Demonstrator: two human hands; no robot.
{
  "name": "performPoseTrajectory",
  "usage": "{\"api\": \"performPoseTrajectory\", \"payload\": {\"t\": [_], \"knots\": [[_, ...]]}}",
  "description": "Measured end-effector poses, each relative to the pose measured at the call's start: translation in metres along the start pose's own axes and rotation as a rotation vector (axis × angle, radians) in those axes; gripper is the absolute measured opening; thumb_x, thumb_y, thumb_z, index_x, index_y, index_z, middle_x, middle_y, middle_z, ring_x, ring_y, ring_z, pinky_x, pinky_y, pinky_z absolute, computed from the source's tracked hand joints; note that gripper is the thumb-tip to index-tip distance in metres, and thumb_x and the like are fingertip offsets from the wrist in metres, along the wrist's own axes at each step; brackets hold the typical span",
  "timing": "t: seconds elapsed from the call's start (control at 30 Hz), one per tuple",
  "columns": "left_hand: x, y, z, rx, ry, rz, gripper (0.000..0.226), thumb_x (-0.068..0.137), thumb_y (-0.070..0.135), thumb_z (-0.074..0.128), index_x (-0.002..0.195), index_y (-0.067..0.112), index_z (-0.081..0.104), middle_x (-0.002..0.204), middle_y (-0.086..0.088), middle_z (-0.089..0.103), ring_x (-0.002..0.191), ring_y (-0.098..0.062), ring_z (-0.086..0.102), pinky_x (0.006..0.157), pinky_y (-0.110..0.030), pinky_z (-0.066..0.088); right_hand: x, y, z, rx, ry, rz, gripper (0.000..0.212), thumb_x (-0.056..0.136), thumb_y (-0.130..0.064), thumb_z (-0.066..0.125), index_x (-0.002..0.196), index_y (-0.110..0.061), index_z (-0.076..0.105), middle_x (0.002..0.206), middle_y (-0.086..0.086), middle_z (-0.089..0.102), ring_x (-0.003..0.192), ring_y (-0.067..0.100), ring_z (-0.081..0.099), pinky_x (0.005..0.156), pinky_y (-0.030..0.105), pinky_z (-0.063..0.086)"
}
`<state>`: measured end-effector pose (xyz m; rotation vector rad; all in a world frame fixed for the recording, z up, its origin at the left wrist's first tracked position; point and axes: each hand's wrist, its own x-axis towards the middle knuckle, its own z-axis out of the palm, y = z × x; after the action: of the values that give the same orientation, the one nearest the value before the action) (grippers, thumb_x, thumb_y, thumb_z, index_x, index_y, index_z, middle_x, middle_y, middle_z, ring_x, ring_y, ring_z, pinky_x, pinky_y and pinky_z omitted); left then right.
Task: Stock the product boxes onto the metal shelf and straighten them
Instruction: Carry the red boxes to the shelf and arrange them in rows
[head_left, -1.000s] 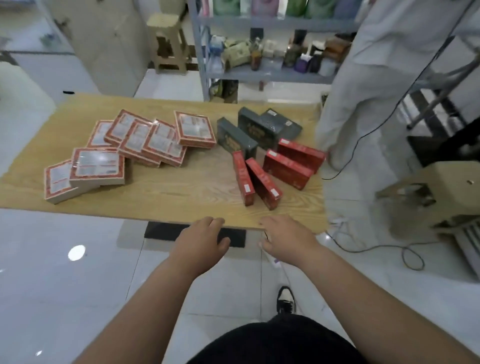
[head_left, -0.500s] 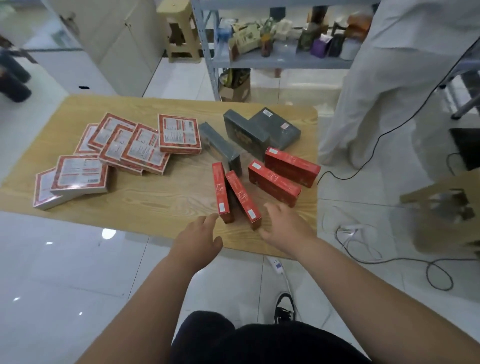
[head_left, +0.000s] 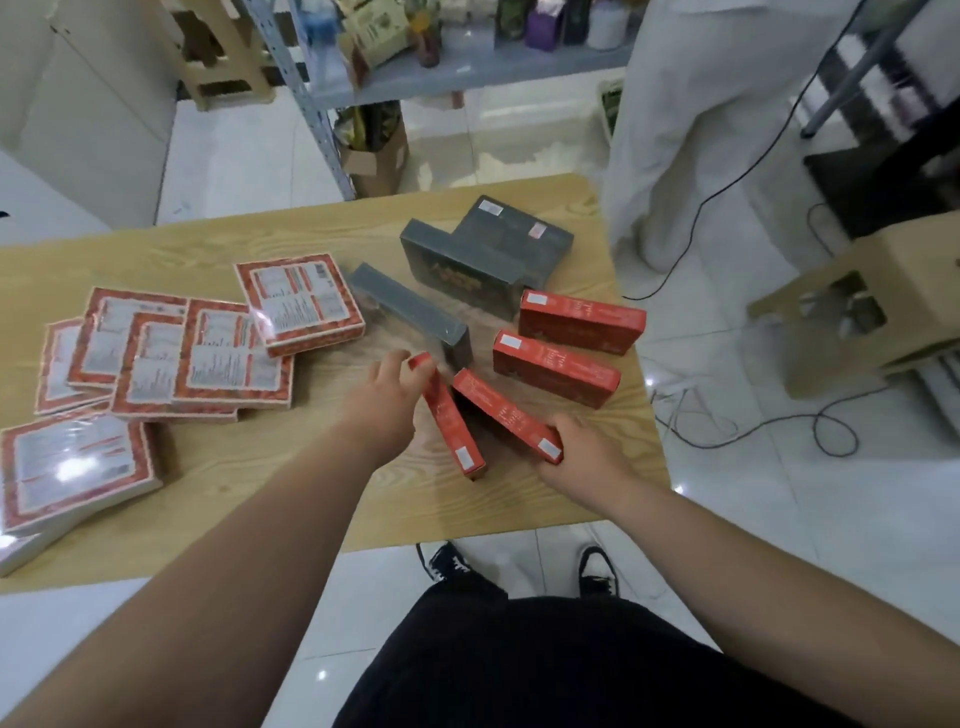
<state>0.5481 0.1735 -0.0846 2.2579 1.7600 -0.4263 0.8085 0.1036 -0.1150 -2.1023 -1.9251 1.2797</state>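
Table (head_left: 291, 467), near-right corner: my left hand (head_left: 387, 397) pinches the left red box (head_left: 452, 426); my right hand (head_left: 584, 460), apart, grips the right red box (head_left: 504, 413).

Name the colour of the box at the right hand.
The box is red with a white label: head view.

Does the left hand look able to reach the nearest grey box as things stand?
Probably yes. The left hand holds the far end of a narrow red box, and the nearest grey box lies just beyond, with nothing between. It must first release the red box.
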Motion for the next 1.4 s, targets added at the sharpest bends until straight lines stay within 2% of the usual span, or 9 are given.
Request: {"api": "performPoseTrajectory", "payload": {"t": [0.17, 0.3, 0.43, 0.53, 0.63, 0.77, 0.9, 1.07, 1.4], "knots": [[0.028, -0.021, 0.015, 0.129, 0.041, 0.279, 0.063, 0.085, 0.018, 0.067, 0.142, 0.028, 0.043, 0.155, -0.011, 0.028, 0.145, -0.035, 0.019, 0.110, -0.049, 0.040, -0.015, 0.014, -0.007, 0.305, 0.076, 0.162, 0.037, 0.079, -0.020, 0.075, 0.111, -0.029, 0.059, 0.099, -0.005, 0.065, 0.087, 0.013, 0.063, 0.068, 0.026, 0.047], [0.022, -0.030, 0.028, -0.113, -0.087, 0.384, 0.049, 0.078, 0.029, 0.076, 0.124, 0.024, 0.061, 0.127, -0.006, 0.054, 0.127, -0.031, 0.044, 0.099, -0.045, 0.046, -0.037, 0.027, -0.004, 0.665, 0.184, 0.286, 0.031, 0.086, -0.017, 0.072, 0.109, -0.037, 0.064, 0.106, -0.006, 0.070, 0.098, 0.013, 0.066, 0.076, 0.026, 0.049], [0.002, -0.038, 0.026, -0.696, -0.362, 0.189, 0.041, 0.078, 0.004, 0.077, 0.107, 0.031, 0.067, 0.108, -0.005, 0.055, 0.079, -0.016, 0.071, 0.072, -0.027, 0.059, -0.047, 0.035, -0.007, 0.918, 0.296, 0.389, 0.027, 0.095, -0.017, 0.058, 0.107, -0.040, 0.065, 0.111, -0.002, 0.071, 0.101, 0.017, 0.069, 0.080, 0.032, 0.054], [-0.015, -0.050, 0.033, -0.956, -0.325, 0.047, 0.050, 0.073, 0.007, 0.072, 0.100, 0.049, 0.069, 0.108, -0.001, 0.062, 0.083, -0.010, 0.070, 0.070, -0.021, 0.054, -0.042, 0.041, -0.020, 0.915, 0.315, 0.417, 0.020, 0.096, -0.020, 0.050, 0.107, -0.034, 0.060, 0.108, 0.003, 0.069, 0.099, 0.022, 0.068, 0.081, 0.039, 0.056], [-0.031, -0.054, 0.040, -1.317, -0.272, -0.195, 0.046, 0.061, 0.014, 0.074, 0.104, 0.030, 0.066, 0.106, -0.015, 0.063, 0.081, -0.025, 0.066, 0.065, -0.035, 0.054, -0.030, 0.042, -0.034, 0.877, 0.265, 0.375, 0.015, 0.094, -0.023, 0.048, 0.103, -0.027, 0.059, 0.105, 0.008, 0.068, 0.099, 0.027, 0.067, 0.086, 0.045, 0.055], [-0.061, -0.053, 0.041, -1.615, -0.090, -0.452, 0.037, 0.066, 0.009, 0.072, 0.097, 0.015, 0.052, 0.087, -0.020, 0.057, 0.060, -0.027, 0.061, 0.053, -0.030, 0.048, -0.011, 0.037, -0.047, 0.848, 0.153, 0.276, 0.022, 0.095, -0.028, 0.051, 0.114, -0.023, 0.059, 0.110, 0.010, 0.070, 0.099, 0.026, 0.070, 0.078, 0.038, 0.056], [-0.108, -0.038, 0.043, -1.795, 0.118, -0.615, 0.025, 0.091, -0.005, 0.054, 0.089, 0.019, 0.054, 0.074, -0.010, 0.065, 0.057, -0.022, 0.062, 0.051, -0.026, 0.051, 0.002, 0.037, -0.058, 0.771, 0.037, 0.132, 0.033, 0.087, -0.047, 0.067, 0.116, -0.032, 0.062, 0.109, 0.003, 0.075, 0.094, 0.021, 0.075, 0.084, 0.041, 0.060], [-0.182, -0.002, 0.065, -1.854, 0.300, -0.858, 0.030, 0.094, -0.005, 0.045, 0.091, 0.022, 0.056, 0.074, -0.008, 0.062, 0.055, -0.018, 0.062, 0.049, -0.029, 0.054, 0.017, 0.024, -0.053, 0.678, -0.111, 0.040, 0.045, 0.075, -0.063, 0.077, 0.111, -0.043, 0.059, 0.106, -0.004, 0.076, 0.094, 0.021, 0.076, 0.090, 0.048, 0.060], [-0.333, 0.028, 0.109, -1.884, 0.515, -1.282, 0.028, 0.091, 0.007, 0.044, 0.090, 0.031, 0.059, 0.078, -0.001, 0.062, 0.062, -0.020, 0.060, 0.057, -0.033, 0.053, -0.012, -0.083, 0.036, 0.363, -0.451, -0.115, 0.059, 0.061, -0.067, 0.077, 0.103, -0.027, 0.064, 0.093, -0.001, 0.079, 0.085, 0.024, 0.077, 0.091, 0.052, 0.059]]}}
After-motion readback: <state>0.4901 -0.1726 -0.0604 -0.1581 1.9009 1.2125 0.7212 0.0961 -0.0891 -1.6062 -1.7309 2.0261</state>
